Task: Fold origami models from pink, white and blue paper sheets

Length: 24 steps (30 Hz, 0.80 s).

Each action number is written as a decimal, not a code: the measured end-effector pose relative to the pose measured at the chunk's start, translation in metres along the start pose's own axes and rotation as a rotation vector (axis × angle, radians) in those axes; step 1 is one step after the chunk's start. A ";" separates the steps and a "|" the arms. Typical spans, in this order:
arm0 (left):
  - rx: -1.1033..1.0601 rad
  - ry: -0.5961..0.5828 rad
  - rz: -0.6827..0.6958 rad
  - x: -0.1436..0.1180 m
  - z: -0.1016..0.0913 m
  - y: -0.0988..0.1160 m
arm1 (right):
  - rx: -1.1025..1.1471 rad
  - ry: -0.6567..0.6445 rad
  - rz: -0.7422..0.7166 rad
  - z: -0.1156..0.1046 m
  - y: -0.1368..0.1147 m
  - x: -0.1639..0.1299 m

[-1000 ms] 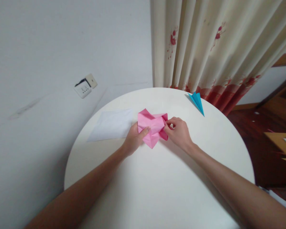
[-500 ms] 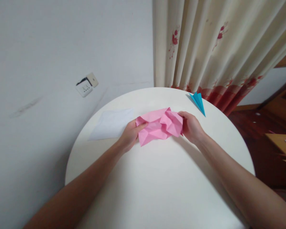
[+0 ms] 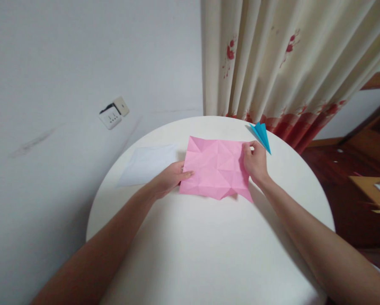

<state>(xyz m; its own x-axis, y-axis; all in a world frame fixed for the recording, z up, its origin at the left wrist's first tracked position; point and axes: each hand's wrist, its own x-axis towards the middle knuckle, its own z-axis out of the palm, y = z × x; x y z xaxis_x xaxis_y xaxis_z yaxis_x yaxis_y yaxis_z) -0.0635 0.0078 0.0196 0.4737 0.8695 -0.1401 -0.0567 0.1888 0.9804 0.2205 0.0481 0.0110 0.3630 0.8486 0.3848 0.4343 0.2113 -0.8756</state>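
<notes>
Now both hands (image 3: 256, 161) on pink paper (image 3: 216, 168)

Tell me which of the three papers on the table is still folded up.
The blue paper at the far edge, folded to a point. The pink sheet is spread open, creased; the white sheet lies flat.

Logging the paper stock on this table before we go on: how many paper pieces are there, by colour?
Pink: 1, the creased pink sheet opened out and held at its side edges by the left hand and right hand
White: 1, the white sheet
Blue: 1, the blue paper plane
Total: 3, all on the round white table
</notes>
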 end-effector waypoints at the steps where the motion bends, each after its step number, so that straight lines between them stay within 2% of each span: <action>1: 0.017 -0.021 -0.023 0.000 -0.001 -0.001 | 0.006 -0.009 0.015 0.001 0.002 -0.001; 3: 0.045 -0.056 -0.070 0.000 -0.001 -0.001 | 0.020 -0.035 0.035 0.004 0.004 -0.002; 5: 0.024 -0.030 -0.059 0.002 0.003 -0.001 | 0.036 -0.064 0.033 0.006 0.005 -0.004; 8: -0.091 0.167 0.066 0.005 0.012 -0.001 | 0.062 -0.106 -0.002 0.008 0.003 -0.008; 10: -0.151 0.236 0.071 0.008 0.017 -0.004 | 0.074 -0.135 -0.027 0.009 0.000 -0.011; 14: -0.175 0.207 0.042 0.009 0.021 -0.010 | 0.091 -0.137 -0.021 0.008 -0.009 -0.016; 19: -0.098 0.264 0.205 0.005 0.028 -0.014 | 0.089 -0.035 -0.024 0.005 -0.011 -0.016; 22: -0.002 0.254 0.236 0.002 0.030 -0.015 | 0.065 0.045 -0.033 0.006 -0.005 -0.013; 24: 0.042 0.240 0.248 0.001 0.030 -0.016 | 0.069 0.023 -0.010 0.007 0.000 -0.012</action>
<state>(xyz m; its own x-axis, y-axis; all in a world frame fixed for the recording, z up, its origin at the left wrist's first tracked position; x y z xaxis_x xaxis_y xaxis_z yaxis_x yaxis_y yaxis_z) -0.0358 -0.0082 0.0085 0.2298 0.9700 0.0798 -0.1059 -0.0566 0.9928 0.2099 0.0412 0.0044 0.3780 0.8351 0.3997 0.3809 0.2532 -0.8893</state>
